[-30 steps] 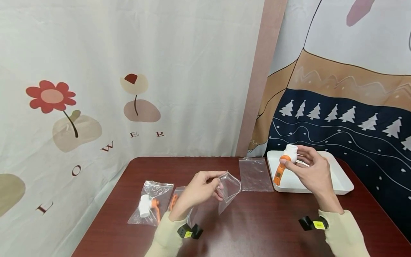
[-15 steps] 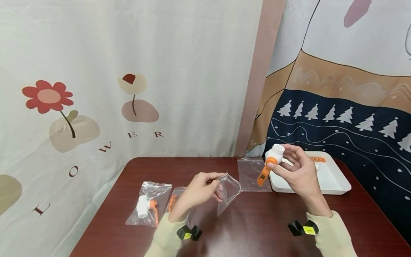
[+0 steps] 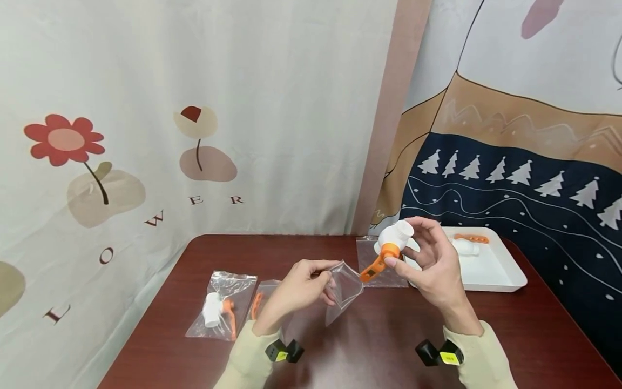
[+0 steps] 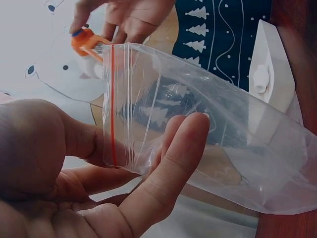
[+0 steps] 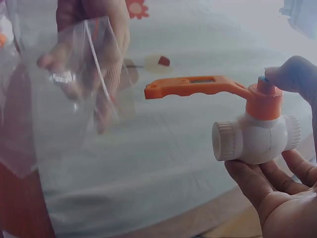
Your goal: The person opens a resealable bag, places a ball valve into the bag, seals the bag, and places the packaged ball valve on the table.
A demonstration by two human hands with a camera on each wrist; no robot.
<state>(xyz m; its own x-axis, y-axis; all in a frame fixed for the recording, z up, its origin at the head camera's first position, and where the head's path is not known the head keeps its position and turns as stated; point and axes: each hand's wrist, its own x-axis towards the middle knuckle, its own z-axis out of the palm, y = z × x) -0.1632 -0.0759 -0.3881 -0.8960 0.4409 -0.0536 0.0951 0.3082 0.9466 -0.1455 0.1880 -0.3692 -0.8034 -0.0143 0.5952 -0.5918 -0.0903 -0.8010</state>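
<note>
A clear zip bag (image 3: 346,286) hangs from my left hand (image 3: 303,286), pinched near its mouth, which gapes toward the right. In the left wrist view the bag (image 4: 198,94) shows a red zip line along its opening. My right hand (image 3: 437,265) grips a white plastic ball valve (image 3: 396,235) with an orange lever handle. The right wrist view shows the thumb on top of the handle hub and fingers under the white valve body (image 5: 257,139). In the head view the lever's tip (image 3: 366,274) appears at the bag's mouth; whether it touches cannot be told.
Left on the table lies a bagged valve (image 3: 214,310), beside another bag (image 3: 257,302) with an orange handle, partly behind my left arm. A flat zip bag (image 3: 366,254) lies at the back. A white tray (image 3: 500,278) at right holds another valve (image 3: 466,247).
My right hand has carried the valve leftward from over the tray to the bag's mouth. The valve left in the tray has come into sight. My left hand has stayed almost still.
</note>
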